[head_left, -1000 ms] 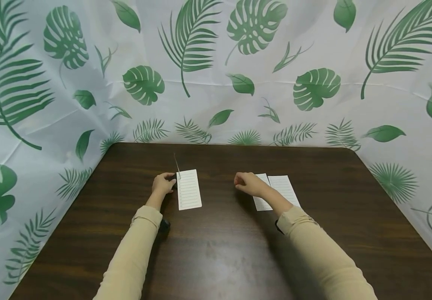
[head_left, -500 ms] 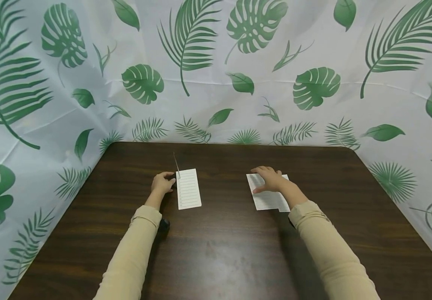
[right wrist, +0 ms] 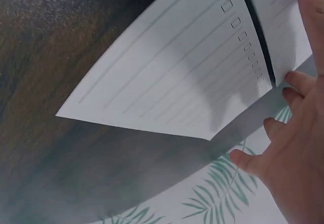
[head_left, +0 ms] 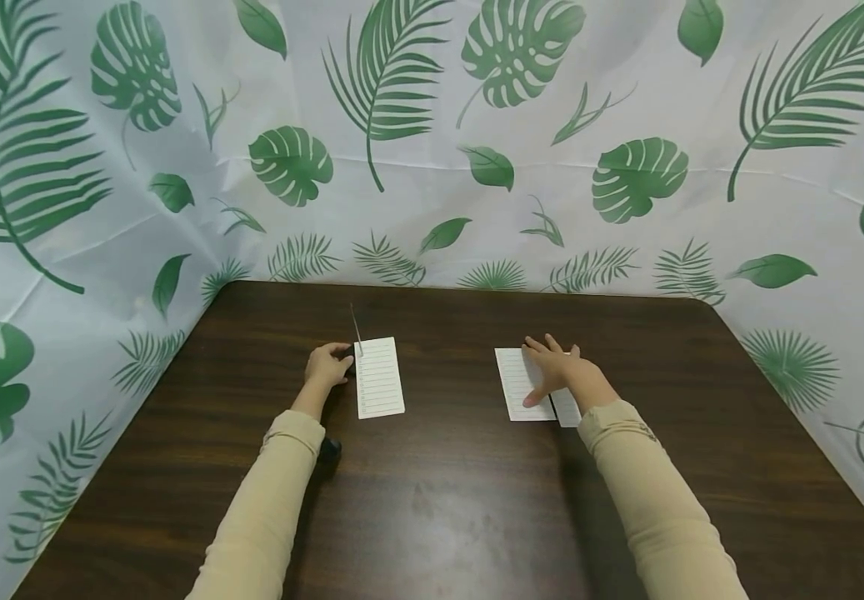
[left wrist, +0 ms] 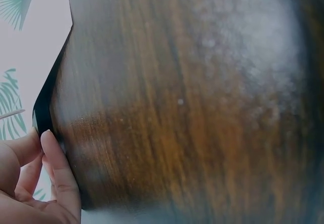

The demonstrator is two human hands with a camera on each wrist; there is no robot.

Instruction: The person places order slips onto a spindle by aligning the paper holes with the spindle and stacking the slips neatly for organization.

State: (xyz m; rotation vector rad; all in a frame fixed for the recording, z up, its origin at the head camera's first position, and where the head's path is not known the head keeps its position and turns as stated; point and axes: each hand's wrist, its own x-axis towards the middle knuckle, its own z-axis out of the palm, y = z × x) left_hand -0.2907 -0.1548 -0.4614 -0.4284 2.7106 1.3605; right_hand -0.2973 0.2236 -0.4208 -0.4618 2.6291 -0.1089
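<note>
— Leaf-printed sheeting [head_left: 432, 125] walls in a dark wooden table [head_left: 432, 500]. What does the head view show on it?

— Two sets of lined paper. The left hand [head_left: 327, 367] sits with curled fingers at the upper left corner of a lined card [head_left: 379, 377], pinching what looks like a thin needle [head_left: 356, 327] that stands up just there. Well apart to the right, the right hand [head_left: 562, 375] lies flat, fingers straight and spread, on two overlapping lined sheets [head_left: 516, 385].

— And the left wrist view?

— Mostly blurred table grain [left wrist: 192, 102]. Fingers [left wrist: 58, 168] curl at the lower left edge; what they hold is out of sight there.

— The right wrist view?

— The lined sheets [right wrist: 187, 77] with checkbox columns lie flat on the table [right wrist: 50, 46]. Straight fingertips [right wrist: 298, 79] rest at their far edge, gripping nothing.
</note>
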